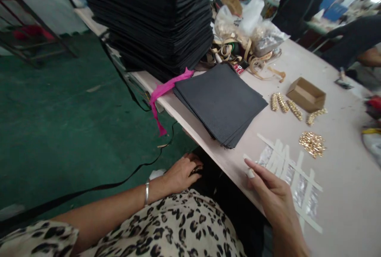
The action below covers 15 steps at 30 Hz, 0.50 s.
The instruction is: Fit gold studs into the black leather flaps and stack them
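Note:
My left hand (181,173) is low, beside the table edge and over my lap. Its fingers curl round a small dark thing with gold glints (196,168), mostly hidden by them. Over the table's near edge, my right hand (275,195) has thumb and index finger close together; white bits show at their tips, too small to make out. Beside that hand, white tape strips (306,183) lie crossed over shiny clear pieces on the table. A stack of dark grey sheets (222,100) lies ahead of both hands. Beyond the tape is a pile of small gold metal pieces (312,144).
A tall stack of black sheets (154,19) stands at the table's left. Gold bundles (294,110) lie by a small cardboard box (308,93). Plastic bags (247,27) and beige straps (257,66) crowd behind. A pink strip (157,92) hangs over the edge. Another person (300,7) is across the table.

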Available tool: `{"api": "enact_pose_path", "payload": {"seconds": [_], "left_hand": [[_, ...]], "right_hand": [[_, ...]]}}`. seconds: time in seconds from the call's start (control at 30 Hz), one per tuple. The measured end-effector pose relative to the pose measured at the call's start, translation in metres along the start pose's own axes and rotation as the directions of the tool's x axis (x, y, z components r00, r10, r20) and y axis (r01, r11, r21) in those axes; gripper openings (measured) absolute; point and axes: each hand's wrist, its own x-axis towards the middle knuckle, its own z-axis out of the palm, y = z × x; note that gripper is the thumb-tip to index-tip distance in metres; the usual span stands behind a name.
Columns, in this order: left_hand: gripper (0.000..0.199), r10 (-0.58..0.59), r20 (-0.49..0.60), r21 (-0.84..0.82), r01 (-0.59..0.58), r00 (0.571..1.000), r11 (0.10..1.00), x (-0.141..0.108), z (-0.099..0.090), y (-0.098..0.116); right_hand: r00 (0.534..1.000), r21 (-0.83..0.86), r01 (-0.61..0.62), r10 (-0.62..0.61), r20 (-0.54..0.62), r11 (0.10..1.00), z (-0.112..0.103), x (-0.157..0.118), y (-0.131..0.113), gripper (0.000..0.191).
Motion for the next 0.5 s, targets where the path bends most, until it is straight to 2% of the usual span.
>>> {"api": "enact_pose_path", "payload": {"seconds": [0.07,0.13,0.23,0.27,0.3,0.37,0.43,0.5], "left_hand": [[0.011,-0.015,-0.055,-0.013,0.015,0.998,1.0,-0.003,0.002,-0.003],[0.008,-0.021,-0.076,-0.041,0.018,0.997,0.999,-0.004,0.002,0.0],[0.013,0.0,0.004,-0.075,0.0,1.0,0.997,-0.005,0.001,0.018],[0.016,0.004,0.045,-0.079,-0.001,0.999,0.997,-0.006,0.002,0.026],[0.019,-0.038,0.159,-0.06,0.049,0.986,0.997,-0.007,0.003,0.035],[0.025,-0.075,0.337,-0.056,0.099,0.938,0.993,-0.008,0.007,0.054],[0.032,-0.057,0.409,-0.118,0.115,0.911,0.986,-0.008,0.014,0.073],[0.04,-0.021,0.425,-0.231,0.131,0.905,0.964,-0.006,0.024,0.089]], "right_hand": [[1.0,-0.014,0.014,-0.014,0.008,1.0,0.0,-0.001,-0.003,0.031],[0.999,0.0,0.032,-0.032,0.01,0.999,0.001,-0.003,-0.005,0.03],[0.997,0.06,0.074,-0.074,0.003,0.995,0.008,-0.006,-0.008,0.027],[0.995,0.084,0.097,-0.097,0.001,0.992,0.012,-0.005,-0.009,0.026],[0.992,0.102,0.126,-0.126,-0.003,0.987,0.015,-0.005,-0.011,0.025],[0.977,0.118,0.211,-0.214,0.01,0.97,0.02,-0.006,-0.018,0.028],[0.939,0.082,0.335,-0.34,0.048,0.939,0.023,-0.009,-0.028,0.036],[0.873,-0.013,0.484,-0.481,0.085,0.875,0.024,-0.014,-0.039,0.045]]}}
